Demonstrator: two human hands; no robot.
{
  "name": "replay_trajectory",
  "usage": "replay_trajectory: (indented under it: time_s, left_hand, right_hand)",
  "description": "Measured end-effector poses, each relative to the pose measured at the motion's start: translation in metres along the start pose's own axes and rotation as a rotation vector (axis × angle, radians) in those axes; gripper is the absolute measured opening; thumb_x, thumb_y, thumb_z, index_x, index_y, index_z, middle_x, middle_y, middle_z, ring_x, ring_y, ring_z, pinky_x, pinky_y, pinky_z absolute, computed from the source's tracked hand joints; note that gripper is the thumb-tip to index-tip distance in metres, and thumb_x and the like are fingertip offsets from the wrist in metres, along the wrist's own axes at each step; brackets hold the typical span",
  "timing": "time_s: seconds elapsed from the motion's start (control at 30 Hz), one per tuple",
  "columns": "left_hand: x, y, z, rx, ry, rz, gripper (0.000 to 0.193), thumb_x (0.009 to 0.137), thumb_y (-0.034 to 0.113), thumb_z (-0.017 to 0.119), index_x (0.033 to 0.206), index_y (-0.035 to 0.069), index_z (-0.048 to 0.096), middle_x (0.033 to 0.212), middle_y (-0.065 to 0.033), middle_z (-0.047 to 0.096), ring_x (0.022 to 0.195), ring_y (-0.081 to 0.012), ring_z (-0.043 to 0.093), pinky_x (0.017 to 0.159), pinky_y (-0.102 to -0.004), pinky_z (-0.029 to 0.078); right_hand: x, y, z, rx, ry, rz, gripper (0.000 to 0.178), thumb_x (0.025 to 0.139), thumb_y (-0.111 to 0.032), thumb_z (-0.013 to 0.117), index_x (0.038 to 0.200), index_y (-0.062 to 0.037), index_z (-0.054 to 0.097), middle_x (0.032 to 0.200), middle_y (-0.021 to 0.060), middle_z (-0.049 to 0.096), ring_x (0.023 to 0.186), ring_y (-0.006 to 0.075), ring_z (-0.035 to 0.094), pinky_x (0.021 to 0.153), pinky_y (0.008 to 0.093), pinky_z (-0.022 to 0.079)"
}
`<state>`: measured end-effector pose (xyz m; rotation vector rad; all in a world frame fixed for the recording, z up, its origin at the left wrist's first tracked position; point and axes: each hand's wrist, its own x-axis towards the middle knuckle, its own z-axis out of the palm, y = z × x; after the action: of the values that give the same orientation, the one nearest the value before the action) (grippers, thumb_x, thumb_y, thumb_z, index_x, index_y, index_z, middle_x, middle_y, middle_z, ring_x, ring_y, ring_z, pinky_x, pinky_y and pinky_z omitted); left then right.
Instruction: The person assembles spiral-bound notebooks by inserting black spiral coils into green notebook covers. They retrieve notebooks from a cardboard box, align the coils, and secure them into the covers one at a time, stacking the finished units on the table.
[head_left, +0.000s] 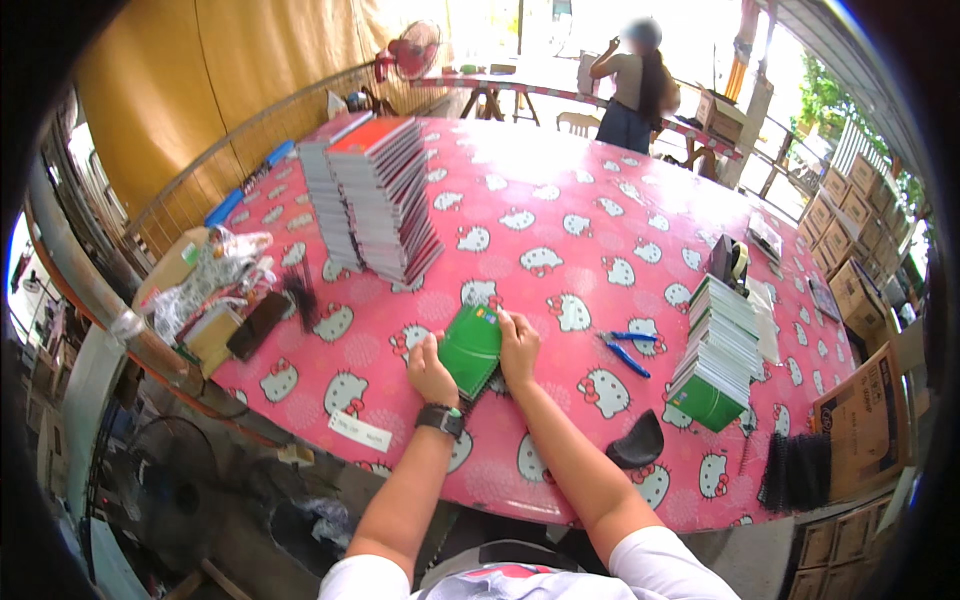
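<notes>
Near the front of the pink table (385, 385), I hold a small green notebook (472, 345) between both hands. My left hand (430, 372) grips its left side, and a dark watch is on that wrist. Its right edge is in the fingers of my right hand (519, 348). Dark spiral binding shows along the notebook's lower right edge. To the right lies a pair of blue-handled pliers or cutters (628, 352). Farther right, a long leaning row of green notebooks (715, 350) rests on the table. A black curved piece (637, 442) sits right of my right forearm.
Tall stacks of spiral notebooks (385, 200) stand at the back left. Beside them are crumpled plastic bags (215, 280) and a dark block (258, 325). Black binding coils (797, 470) lie by a cardboard box (862, 425). Behind the table stand a person (633, 90) and a red fan (412, 52).
</notes>
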<state>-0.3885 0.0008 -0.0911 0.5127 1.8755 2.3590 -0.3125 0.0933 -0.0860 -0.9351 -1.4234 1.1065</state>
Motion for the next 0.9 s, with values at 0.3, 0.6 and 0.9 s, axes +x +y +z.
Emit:
replay_trajectory:
  time_s: [0.3,0.6,0.9]
  left_hand:
    - [0.001,-0.004,0.01,-0.216,0.111,-0.054,0.019,0.083,0.002,0.05,0.091,-0.003,0.066,0.09,-0.0073,0.065,0.084,-0.0166,0.06,0.079,-0.0265,0.046]
    - [0.005,-0.004,0.0,-0.164,0.079,-0.049,0.025,0.079,0.001,0.046,0.093,-0.004,0.067,0.092,-0.0073,0.066,0.084,-0.0168,0.059,0.079,-0.0273,0.046]
    - [0.011,-0.012,0.013,-0.199,0.229,-0.044,0.018,0.081,0.005,0.046,0.086,0.001,0.063,0.084,-0.0045,0.06,0.079,-0.0156,0.053,0.076,-0.0281,0.043]
  right_hand:
    - [0.009,0.011,0.0,0.09,-0.033,-0.012,0.015,0.085,-0.015,0.059,0.088,-0.0024,0.067,0.077,0.0091,0.066,0.072,0.0142,0.06,0.069,0.03,0.047]
    - [0.01,0.018,-0.004,0.062,-0.148,-0.078,0.017,0.089,-0.011,0.054,0.099,-0.0037,0.064,0.089,0.0076,0.065,0.082,0.014,0.058,0.075,0.0273,0.045]
    - [0.023,0.026,0.011,0.248,-0.194,-0.009,0.017,0.085,-0.008,0.057,0.099,-0.0025,0.064,0.087,0.0048,0.065,0.082,0.0125,0.058,0.075,0.0272,0.046]
